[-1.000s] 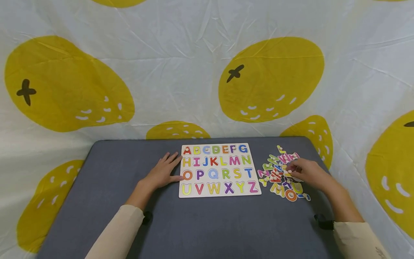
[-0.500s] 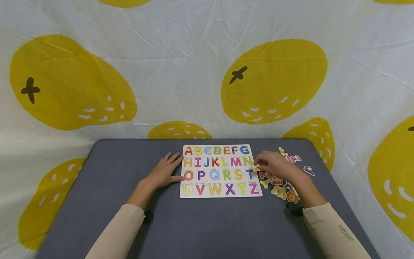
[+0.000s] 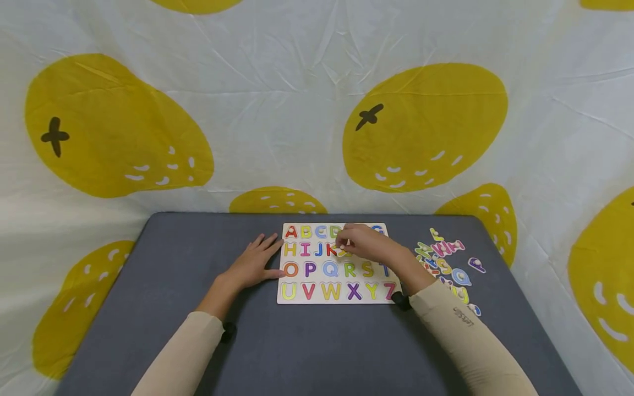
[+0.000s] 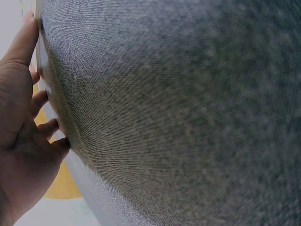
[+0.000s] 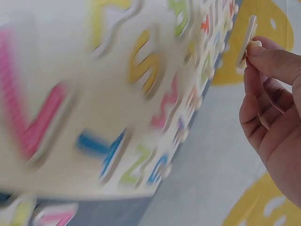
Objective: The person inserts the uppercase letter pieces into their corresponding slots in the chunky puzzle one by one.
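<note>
The wooden alphabet puzzle board lies flat on the table, letters A to Z in rows. Knobs show on top-row letter pieces; my right hand hides part of that row. With bent fingers, the right hand pinches a yellow letter puzzle piece by its knob above the board, near K and L. The right wrist view shows this puzzle piece edge-on, so its letter cannot be read. My left hand rests spread on the table, thumb and fingertips touching the board's left edge. In the left wrist view its thumb meets that edge.
A pile of knobbed letter pieces lies right of the board, partly hidden by the right forearm. A purple P piece sits apart at its right. Behind the grey table hangs a white cloth with yellow fruit prints.
From the pile, my right hand has moved left over the board, carrying a yellow puzzle piece. The purple P now lies apart from the pile. My left hand stays at the board's edge.
</note>
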`<state>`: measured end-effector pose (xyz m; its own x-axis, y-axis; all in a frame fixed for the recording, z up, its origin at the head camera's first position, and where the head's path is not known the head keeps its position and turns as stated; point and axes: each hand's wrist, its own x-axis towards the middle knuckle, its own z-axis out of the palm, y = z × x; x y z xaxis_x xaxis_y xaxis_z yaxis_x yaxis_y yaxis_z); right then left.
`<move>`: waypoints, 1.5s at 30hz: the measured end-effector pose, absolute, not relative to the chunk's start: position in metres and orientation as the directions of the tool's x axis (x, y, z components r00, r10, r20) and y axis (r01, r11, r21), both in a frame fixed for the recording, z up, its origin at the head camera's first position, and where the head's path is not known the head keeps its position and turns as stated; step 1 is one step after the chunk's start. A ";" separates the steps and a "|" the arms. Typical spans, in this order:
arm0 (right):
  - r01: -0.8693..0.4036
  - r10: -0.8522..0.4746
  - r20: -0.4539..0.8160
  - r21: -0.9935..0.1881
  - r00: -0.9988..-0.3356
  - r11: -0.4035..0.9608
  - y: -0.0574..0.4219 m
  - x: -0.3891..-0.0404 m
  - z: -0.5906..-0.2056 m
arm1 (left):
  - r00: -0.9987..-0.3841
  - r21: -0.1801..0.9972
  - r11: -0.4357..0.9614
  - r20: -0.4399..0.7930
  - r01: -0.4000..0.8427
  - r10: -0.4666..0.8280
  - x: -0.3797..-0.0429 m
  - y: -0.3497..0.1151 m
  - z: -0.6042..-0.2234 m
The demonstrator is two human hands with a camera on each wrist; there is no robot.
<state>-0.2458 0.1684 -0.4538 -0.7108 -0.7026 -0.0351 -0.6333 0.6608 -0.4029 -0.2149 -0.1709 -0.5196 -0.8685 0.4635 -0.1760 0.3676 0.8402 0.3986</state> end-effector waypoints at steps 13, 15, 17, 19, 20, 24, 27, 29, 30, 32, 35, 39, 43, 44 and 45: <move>-0.687 -0.775 -0.098 -0.404 -0.624 0.604 0.091 -0.270 -0.473 | -0.869 0.394 0.840 -0.167 0.374 0.465 -0.214 -0.172 -0.520; -0.705 -0.786 -0.093 -0.388 -0.611 0.594 0.082 -0.271 -0.475 | -0.870 0.398 0.839 -0.169 0.370 0.464 -0.215 -0.172 -0.520; -0.718 -0.792 -0.089 -0.371 -0.604 0.589 0.075 -0.272 -0.477 | -0.870 0.399 0.838 -0.166 0.372 0.465 -0.215 -0.171 -0.520; -0.717 -0.791 -0.098 -0.369 -0.603 0.592 0.069 -0.272 -0.479 | -0.869 0.395 0.838 -0.164 0.376 0.466 -0.215 -0.171 -0.520; -0.717 -0.792 -0.102 -0.367 -0.602 0.593 0.067 -0.272 -0.481 | -0.869 0.392 0.839 -0.162 0.378 0.467 -0.215 -0.171 -0.521; -0.721 -0.792 -0.119 -0.351 -0.598 0.597 0.060 -0.272 -0.486 | -0.871 0.392 0.840 -0.159 0.377 0.465 -0.214 -0.171 -0.521; -0.723 -0.788 -0.123 -0.332 -0.603 0.606 0.057 -0.271 -0.490 | -0.869 0.399 0.835 -0.156 0.380 0.470 -0.213 -0.170 -0.520; -0.715 -0.781 -0.132 -0.332 -0.611 0.615 0.056 -0.270 -0.491 | -0.867 0.399 0.832 -0.154 0.385 0.475 -0.213 -0.170 -0.521; -0.708 -0.776 -0.135 -0.336 -0.616 0.621 0.056 -0.270 -0.492 | -0.866 0.396 0.832 -0.152 0.388 0.476 -0.213 -0.170 -0.521; -0.687 -0.760 -0.142 -0.348 -0.634 0.638 0.056 -0.269 -0.492 | -0.866 0.389 0.833 -0.150 0.392 0.477 -0.214 -0.170 -0.522; -0.646 -0.720 -0.138 -0.353 -0.680 0.677 0.055 -0.268 -0.492 | -0.868 0.388 0.835 -0.147 0.392 0.475 -0.214 -0.171 -0.522; -0.607 -0.673 -0.112 -0.344 -0.731 0.717 0.055 -0.269 -0.495 | -0.869 0.383 0.837 -0.144 0.392 0.473 -0.215 -0.171 -0.522; -0.609 -0.666 -0.099 -0.323 -0.740 0.724 0.053 -0.270 -0.498 | -0.867 0.382 0.835 -0.146 0.396 0.477 -0.215 -0.171 -0.521; -0.613 -0.669 -0.093 -0.322 -0.738 0.721 0.052 -0.270 -0.498 | -0.867 0.382 0.835 -0.146 0.396 0.477 -0.215 -0.171 -0.520; -0.620 -0.673 -0.084 -0.319 -0.735 0.717 0.051 -0.270 -0.498 | -0.867 0.383 0.835 -0.146 0.395 0.477 -0.215 -0.171 -0.520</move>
